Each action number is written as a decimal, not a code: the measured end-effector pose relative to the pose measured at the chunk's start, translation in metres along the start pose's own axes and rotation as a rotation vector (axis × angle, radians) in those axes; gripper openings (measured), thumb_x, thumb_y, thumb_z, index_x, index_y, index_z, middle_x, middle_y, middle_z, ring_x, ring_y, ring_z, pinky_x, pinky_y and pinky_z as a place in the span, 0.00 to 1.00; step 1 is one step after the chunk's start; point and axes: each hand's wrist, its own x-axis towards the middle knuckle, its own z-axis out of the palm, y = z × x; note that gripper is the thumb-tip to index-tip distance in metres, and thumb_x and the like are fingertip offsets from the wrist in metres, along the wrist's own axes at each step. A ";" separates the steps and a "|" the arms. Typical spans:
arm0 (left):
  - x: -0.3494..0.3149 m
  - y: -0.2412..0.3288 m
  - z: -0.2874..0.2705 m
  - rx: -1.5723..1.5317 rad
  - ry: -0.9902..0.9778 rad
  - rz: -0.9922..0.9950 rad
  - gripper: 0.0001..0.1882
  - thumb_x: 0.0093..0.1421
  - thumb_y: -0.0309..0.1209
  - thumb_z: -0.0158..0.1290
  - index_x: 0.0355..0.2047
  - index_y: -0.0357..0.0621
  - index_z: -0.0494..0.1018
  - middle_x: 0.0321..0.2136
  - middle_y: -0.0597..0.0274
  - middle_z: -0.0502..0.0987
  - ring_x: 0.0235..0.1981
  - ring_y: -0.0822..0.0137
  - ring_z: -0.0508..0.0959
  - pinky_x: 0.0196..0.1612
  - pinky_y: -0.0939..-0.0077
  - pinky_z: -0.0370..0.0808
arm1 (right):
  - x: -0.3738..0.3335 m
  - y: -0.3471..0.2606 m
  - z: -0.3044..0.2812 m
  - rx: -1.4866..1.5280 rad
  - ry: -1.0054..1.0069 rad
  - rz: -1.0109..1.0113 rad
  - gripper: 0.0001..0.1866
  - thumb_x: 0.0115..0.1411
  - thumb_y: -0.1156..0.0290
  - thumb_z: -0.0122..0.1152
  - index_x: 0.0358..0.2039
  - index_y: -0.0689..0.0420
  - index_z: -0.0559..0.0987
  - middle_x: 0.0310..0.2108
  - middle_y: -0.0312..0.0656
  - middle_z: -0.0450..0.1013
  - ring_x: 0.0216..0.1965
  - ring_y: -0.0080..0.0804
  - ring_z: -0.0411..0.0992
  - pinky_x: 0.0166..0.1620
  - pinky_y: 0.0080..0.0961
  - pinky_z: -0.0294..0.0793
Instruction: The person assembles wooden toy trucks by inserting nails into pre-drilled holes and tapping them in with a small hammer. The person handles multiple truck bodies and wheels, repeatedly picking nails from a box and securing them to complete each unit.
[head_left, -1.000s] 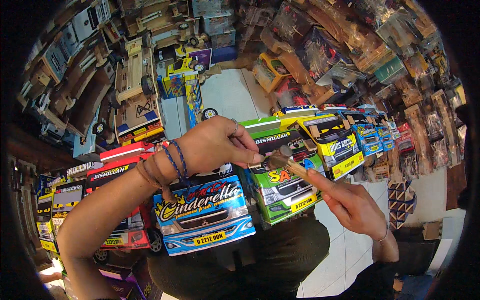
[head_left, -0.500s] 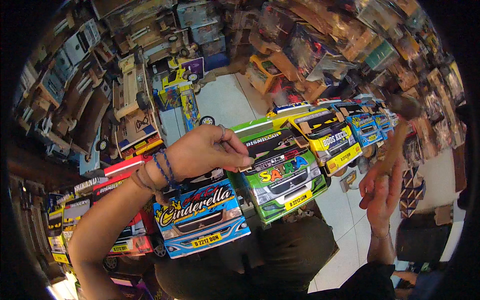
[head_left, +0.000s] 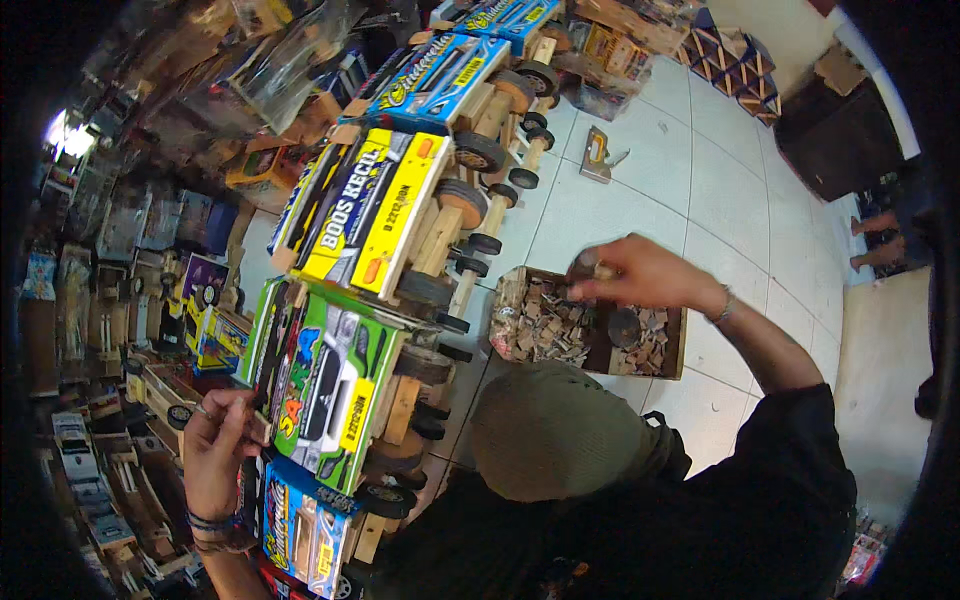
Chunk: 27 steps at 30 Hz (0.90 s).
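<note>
At eight o'clock, keeping the left hand (head_left: pixel 213 440) at the edge of the green truck (head_left: pixel 335 375), as half a second ago, with fingers bent as in a pinch; cannot tell whether on anything. Toward ten o'clock, next along the row, see the yellow truck (head_left: pixel 375 215). At three o'clock, gripping what looks, through blur, like the hammer (head_left: pixel 582 266) in a closed right hand (head_left: pixel 650 272), raised clear of the trucks moments ago, now above the far side of the box (head_left: pixel 676 350). Probably means a break from striking at the truck. Inside the box, left of the divider (head_left: pixel 598 352), wooden chips (head_left: pixel 550 322) heaped thickly; to the right, more chips around a dark round piece (head_left: pixel 625 327).
</note>
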 end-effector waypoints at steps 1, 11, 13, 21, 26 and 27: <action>0.001 -0.001 -0.001 0.006 0.004 0.004 0.13 0.72 0.38 0.53 0.46 0.41 0.75 0.27 0.68 0.78 0.26 0.78 0.77 0.29 0.87 0.69 | 0.009 0.020 0.015 -0.377 -0.075 -0.057 0.20 0.61 0.56 0.67 0.47 0.56 0.81 0.32 0.45 0.81 0.28 0.45 0.79 0.34 0.43 0.76; -0.003 0.002 0.003 -0.073 0.101 0.009 0.15 0.73 0.39 0.50 0.52 0.42 0.73 0.30 0.68 0.76 0.27 0.79 0.75 0.28 0.86 0.68 | 0.089 0.072 0.130 -0.610 -0.181 -0.073 0.09 0.54 0.69 0.64 0.33 0.60 0.85 0.33 0.50 0.82 0.37 0.45 0.83 0.38 0.42 0.83; -0.008 0.003 0.003 -0.123 0.107 0.013 0.16 0.73 0.39 0.50 0.54 0.42 0.71 0.32 0.67 0.77 0.28 0.77 0.76 0.30 0.85 0.69 | 0.093 0.071 0.137 -0.642 -0.198 -0.084 0.09 0.54 0.69 0.64 0.32 0.61 0.85 0.34 0.50 0.83 0.37 0.45 0.83 0.38 0.42 0.83; -0.019 0.001 -0.003 -0.191 0.109 0.030 0.17 0.74 0.39 0.49 0.54 0.42 0.71 0.34 0.67 0.76 0.31 0.76 0.77 0.32 0.81 0.72 | 0.081 0.084 0.113 -0.483 -0.205 0.013 0.11 0.51 0.69 0.68 0.37 0.55 0.84 0.35 0.47 0.82 0.43 0.48 0.81 0.45 0.44 0.81; -0.026 0.008 -0.002 -0.116 0.155 0.034 0.16 0.75 0.39 0.47 0.55 0.42 0.71 0.33 0.70 0.74 0.30 0.77 0.74 0.29 0.83 0.69 | 0.063 0.075 0.066 -0.288 -0.059 0.077 0.19 0.51 0.54 0.73 0.37 0.55 0.85 0.33 0.50 0.82 0.39 0.50 0.80 0.44 0.44 0.79; -0.027 0.009 -0.001 -0.111 0.151 0.049 0.16 0.74 0.39 0.48 0.55 0.43 0.71 0.33 0.70 0.74 0.30 0.77 0.74 0.29 0.83 0.69 | 0.059 0.073 0.057 -0.195 -0.068 0.102 0.20 0.50 0.53 0.73 0.36 0.55 0.85 0.33 0.50 0.81 0.38 0.49 0.80 0.43 0.43 0.78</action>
